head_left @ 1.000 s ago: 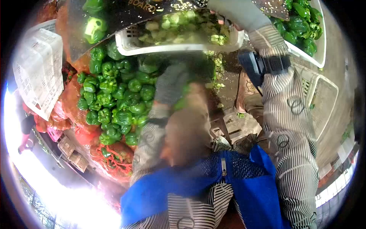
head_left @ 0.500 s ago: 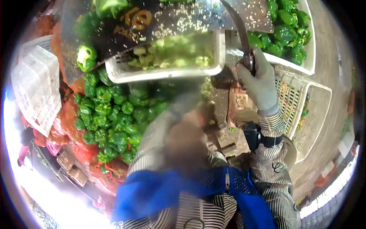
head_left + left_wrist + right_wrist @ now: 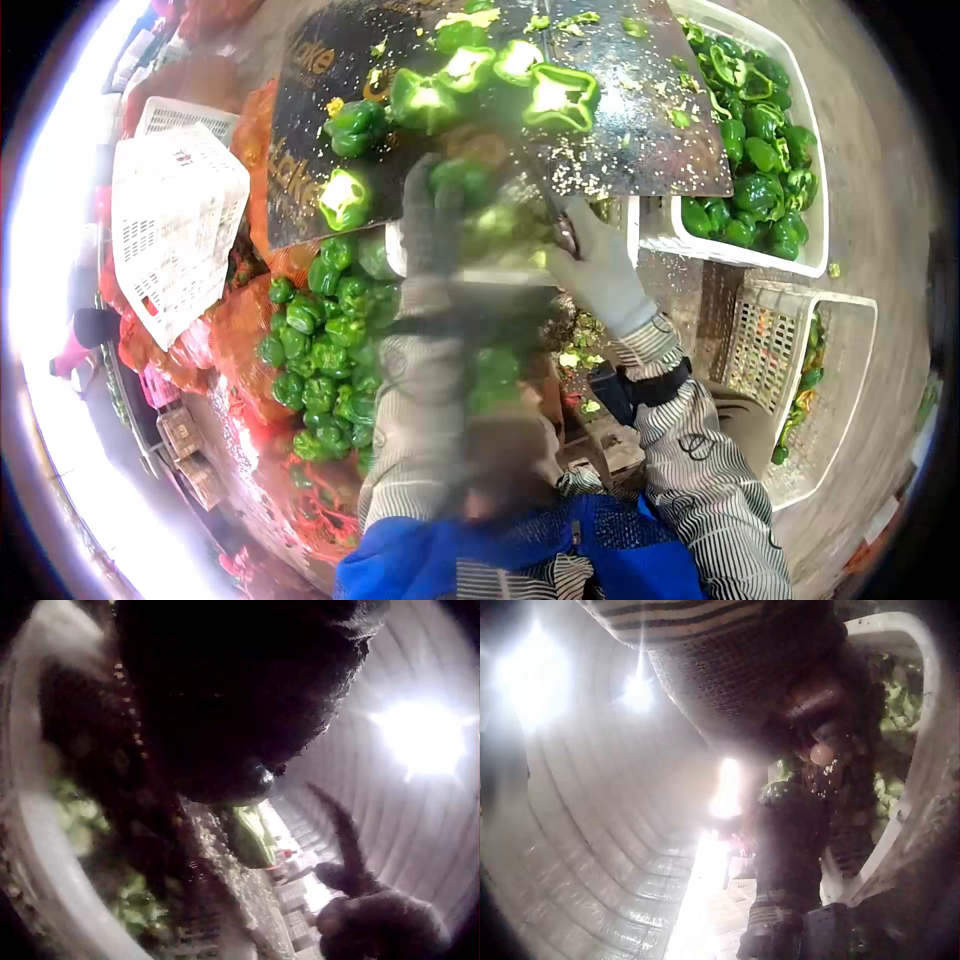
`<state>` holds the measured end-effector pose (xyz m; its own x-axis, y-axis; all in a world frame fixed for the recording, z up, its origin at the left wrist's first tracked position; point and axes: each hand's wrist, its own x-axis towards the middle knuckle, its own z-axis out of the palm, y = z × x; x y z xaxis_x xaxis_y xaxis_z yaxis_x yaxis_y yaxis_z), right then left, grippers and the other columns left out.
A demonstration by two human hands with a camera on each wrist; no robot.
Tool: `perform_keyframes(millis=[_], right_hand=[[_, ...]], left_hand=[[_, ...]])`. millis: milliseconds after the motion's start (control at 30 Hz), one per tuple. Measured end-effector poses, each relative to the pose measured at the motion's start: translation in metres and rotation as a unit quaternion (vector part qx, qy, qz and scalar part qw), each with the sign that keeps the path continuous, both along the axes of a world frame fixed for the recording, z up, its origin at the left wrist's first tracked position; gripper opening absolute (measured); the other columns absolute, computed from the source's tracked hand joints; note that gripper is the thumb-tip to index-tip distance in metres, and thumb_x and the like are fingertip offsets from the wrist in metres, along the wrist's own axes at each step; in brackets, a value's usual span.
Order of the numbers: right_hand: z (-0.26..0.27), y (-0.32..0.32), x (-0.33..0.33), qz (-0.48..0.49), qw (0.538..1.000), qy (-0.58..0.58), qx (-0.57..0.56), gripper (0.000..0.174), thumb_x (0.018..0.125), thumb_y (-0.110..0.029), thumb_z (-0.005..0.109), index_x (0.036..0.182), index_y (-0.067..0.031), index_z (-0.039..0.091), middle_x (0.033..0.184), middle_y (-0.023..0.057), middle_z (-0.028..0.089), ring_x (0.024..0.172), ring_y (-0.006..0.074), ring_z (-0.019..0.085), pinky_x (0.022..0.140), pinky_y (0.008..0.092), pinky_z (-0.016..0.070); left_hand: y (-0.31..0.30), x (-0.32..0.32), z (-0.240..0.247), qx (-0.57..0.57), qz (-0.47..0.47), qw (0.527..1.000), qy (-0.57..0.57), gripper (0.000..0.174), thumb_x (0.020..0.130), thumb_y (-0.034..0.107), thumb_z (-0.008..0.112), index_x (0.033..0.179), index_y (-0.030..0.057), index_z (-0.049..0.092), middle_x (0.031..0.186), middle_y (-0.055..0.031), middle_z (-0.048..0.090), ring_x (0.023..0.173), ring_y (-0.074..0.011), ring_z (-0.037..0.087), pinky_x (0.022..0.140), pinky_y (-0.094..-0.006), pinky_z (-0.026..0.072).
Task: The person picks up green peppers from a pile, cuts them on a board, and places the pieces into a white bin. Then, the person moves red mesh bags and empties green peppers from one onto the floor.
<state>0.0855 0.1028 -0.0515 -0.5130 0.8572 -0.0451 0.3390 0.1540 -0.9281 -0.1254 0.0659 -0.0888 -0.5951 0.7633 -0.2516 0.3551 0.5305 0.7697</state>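
Observation:
In the head view my gloved left hand (image 3: pixel 425 225) holds a green bell pepper (image 3: pixel 462 183) over the near edge of the dark board (image 3: pixel 640 150). My gloved right hand (image 3: pixel 608 270) grips a knife (image 3: pixel 568 238) by its handle, just to the pepper's right. The knife's curved blade (image 3: pixel 339 821) stands up from the right hand in the left wrist view. Below both hands sits a white crate (image 3: pixel 922 656) of green trimmings. Cut peppers (image 3: pixel 560 100) and a whole one (image 3: pixel 357 128) lie on the board among scattered seeds. A blur covers part of the left forearm.
A heap of whole green peppers (image 3: pixel 325 370) lies at the left, beside red mesh sacks (image 3: pixel 225 340). At the right stand a white crate (image 3: pixel 822 215) full of peppers and a slatted crate (image 3: pixel 775 340) with scraps. Another white crate (image 3: pixel 170 220) leans at the far left.
The left hand has risen from beside the pepper heap to the board's edge, now with a pepper. My right hand brought the knife in from the right toward it. The head view has shifted.

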Motion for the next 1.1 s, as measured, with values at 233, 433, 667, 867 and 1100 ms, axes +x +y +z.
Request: perform_keyframes(millis=[233,433,667,867,1100], right_hand=[[-0.021,-0.002,-0.041,0.043,0.998,-0.048,0.007,0.043,0.086,-0.016,0.054,0.125,-0.0008,0.049,0.104,0.025,0.064,0.097,0.0379,0.064,0.087,0.0469,0.0513],[-0.059,-0.014,-0.063,0.026,0.994,-0.106,-0.001,0.055,0.083,-0.025,0.065,0.13,-0.0049,0.046,0.103,0.0269,0.065,0.092,0.0442,0.064,0.082,0.0453,0.0517],[-0.034,-0.004,-0.087,0.038,0.995,-0.076,-0.047,0.04,0.084,-0.016,0.06,0.116,0.0032,0.046,0.096,0.0283,0.064,0.092,0.0445,0.064,0.084,0.0474,0.0517],[0.001,0.006,-0.095,0.141,0.967,-0.206,0.049,0.044,0.091,-0.014,0.061,0.127,0.0063,0.048,0.11,0.0209,0.061,0.102,0.0313,0.063,0.092,0.0383,0.0525],[-0.025,0.025,-0.129,0.176,0.941,-0.29,-0.019,0.039,0.093,-0.009,0.055,0.127,0.0081,0.047,0.11,0.0204,0.062,0.09,0.0302,0.066,0.086,0.0339,0.0559]], left_hand=[[0.012,0.009,-0.013,0.181,0.005,0.962,0.206,0.041,0.103,0.031,0.04,0.137,0.0096,0.047,0.136,-0.0167,0.051,0.123,-0.0336,0.05,0.105,-0.0407,0.0399],[0.012,0.014,-0.006,0.121,-0.007,0.944,0.306,0.039,0.102,0.029,0.041,0.135,0.0107,0.05,0.137,-0.016,0.05,0.13,-0.0335,0.042,0.109,-0.0418,0.035],[0.009,0.0,-0.012,-0.073,-0.095,0.86,0.496,0.049,0.09,0.016,0.054,0.139,0.0186,0.048,0.144,-0.0111,0.043,0.135,-0.0371,0.037,0.111,-0.0442,0.0341],[0.018,-0.012,-0.011,-0.096,-0.121,0.872,0.465,0.065,0.084,0.019,0.065,0.144,0.0222,0.042,0.148,-0.0104,0.039,0.137,-0.0398,0.034,0.112,-0.0469,0.0346],[0.042,-0.069,-0.075,-0.183,-0.16,0.847,0.473,0.057,0.093,0.025,0.052,0.147,0.0177,0.036,0.15,-0.0109,0.037,0.14,-0.0382,0.032,0.119,-0.0446,0.021]])
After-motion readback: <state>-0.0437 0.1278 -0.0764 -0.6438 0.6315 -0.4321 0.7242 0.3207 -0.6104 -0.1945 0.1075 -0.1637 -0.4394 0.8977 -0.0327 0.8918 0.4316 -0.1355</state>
